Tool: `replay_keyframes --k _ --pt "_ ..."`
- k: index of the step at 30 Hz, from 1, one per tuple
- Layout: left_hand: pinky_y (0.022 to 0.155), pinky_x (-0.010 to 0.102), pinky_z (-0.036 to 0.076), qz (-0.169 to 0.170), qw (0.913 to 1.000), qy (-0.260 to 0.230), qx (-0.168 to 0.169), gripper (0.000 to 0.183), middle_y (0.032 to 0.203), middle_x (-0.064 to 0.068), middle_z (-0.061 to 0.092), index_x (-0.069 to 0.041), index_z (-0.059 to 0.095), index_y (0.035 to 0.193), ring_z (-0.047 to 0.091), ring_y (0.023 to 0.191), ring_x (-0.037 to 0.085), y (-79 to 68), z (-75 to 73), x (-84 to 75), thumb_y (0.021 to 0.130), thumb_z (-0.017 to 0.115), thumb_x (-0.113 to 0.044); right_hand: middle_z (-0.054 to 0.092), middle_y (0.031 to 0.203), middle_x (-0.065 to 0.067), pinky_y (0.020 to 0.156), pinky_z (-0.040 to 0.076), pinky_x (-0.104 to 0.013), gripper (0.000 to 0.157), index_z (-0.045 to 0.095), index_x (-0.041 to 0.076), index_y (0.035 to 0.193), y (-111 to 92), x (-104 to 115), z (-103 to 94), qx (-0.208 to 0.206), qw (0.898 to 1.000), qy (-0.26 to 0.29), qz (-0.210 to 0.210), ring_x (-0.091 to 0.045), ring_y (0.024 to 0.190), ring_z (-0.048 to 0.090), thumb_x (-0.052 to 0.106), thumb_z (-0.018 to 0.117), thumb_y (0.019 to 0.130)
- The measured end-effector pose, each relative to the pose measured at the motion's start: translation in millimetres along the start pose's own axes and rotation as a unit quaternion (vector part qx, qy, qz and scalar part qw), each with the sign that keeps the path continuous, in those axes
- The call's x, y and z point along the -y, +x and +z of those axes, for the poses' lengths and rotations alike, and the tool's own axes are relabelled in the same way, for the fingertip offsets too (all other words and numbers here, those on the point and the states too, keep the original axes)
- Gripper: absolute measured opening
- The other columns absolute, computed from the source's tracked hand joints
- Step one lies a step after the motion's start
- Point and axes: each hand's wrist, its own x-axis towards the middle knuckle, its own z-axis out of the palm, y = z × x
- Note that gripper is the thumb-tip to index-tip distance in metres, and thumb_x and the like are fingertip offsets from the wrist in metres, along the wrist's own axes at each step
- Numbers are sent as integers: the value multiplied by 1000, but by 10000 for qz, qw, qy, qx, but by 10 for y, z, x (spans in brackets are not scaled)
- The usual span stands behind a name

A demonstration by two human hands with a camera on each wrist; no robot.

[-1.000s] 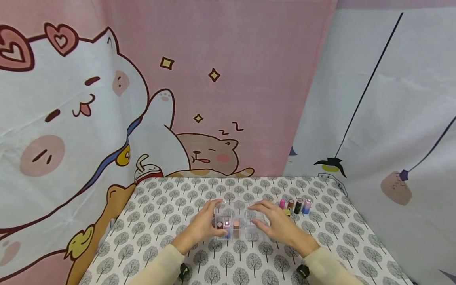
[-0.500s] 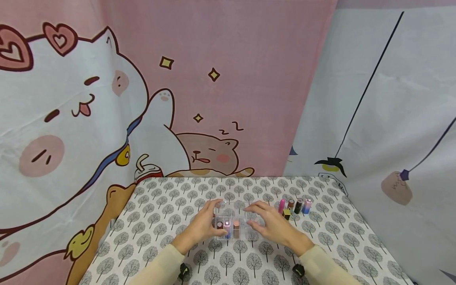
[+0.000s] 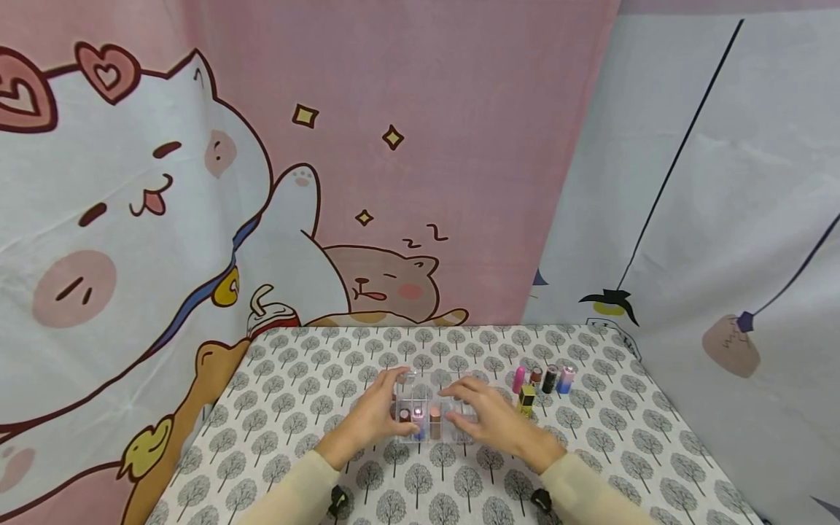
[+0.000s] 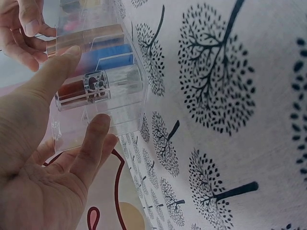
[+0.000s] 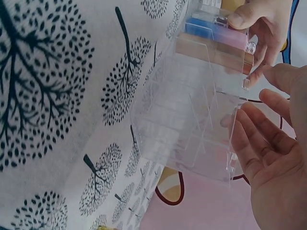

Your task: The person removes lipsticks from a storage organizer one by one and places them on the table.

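Observation:
A clear compartment organizer (image 5: 201, 110) stands on the table between both hands. Its left part holds a dark red-brown lipstick (image 4: 72, 96), a pink-and-blue lipstick (image 4: 117, 55) and a copper-coloured lipstick (image 3: 435, 421). My left hand (image 3: 377, 415) grips the organizer's left end, thumb at the near side and fingers round the far side. My right hand (image 3: 488, 415) is over the right part, thumb and fingers spread apart and holding no lipstick. In the right wrist view its fingertips are right at the organizer's upper edge, beside compartments without lipsticks.
On the table to the right stand a bright pink tube (image 3: 519, 380), a brown lipstick (image 3: 535, 377), a black one (image 3: 550, 380) and another pink-and-blue one (image 3: 566, 380). A yellow lipstick with a black top (image 3: 526, 402) is nearer. Printed curtains hang behind the tree-patterned tablecloth (image 3: 420, 477).
My right hand has moved left along the organizer, bringing the yellow lipstick into full view behind it. The left hand has kept its grip in the same place.

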Motion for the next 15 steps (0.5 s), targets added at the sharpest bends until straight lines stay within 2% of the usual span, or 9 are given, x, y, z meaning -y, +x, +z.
replay_keyframes --k 4,12,15 --pt "91 42 70 45 10000 -27 -10 121 166 17 59 -18 38 179 73 130 38 3 1 8 82 110 -33 78 147 -3 110 71 -46 41 75 17 151 22 19 38 91 10000 -10 32 -23 127 79 33 77 114" --pt "89 36 69 63 10000 -23 13 120 167 18 58 -19 38 179 73 131 37 7 4 14 83 109 -32 78 145 0 112 70 -48 41 75 17 151 59 54 120 191 9998 -30 -34 -21 130 78 34 78 114" --pt "91 38 70 67 10000 -47 14 120 167 18 58 -19 38 179 73 132 38 6 2 16 84 109 -31 78 144 1 111 71 -47 42 74 16 151 73 51 153 228 9997 31 -42 -21 128 79 34 78 114"
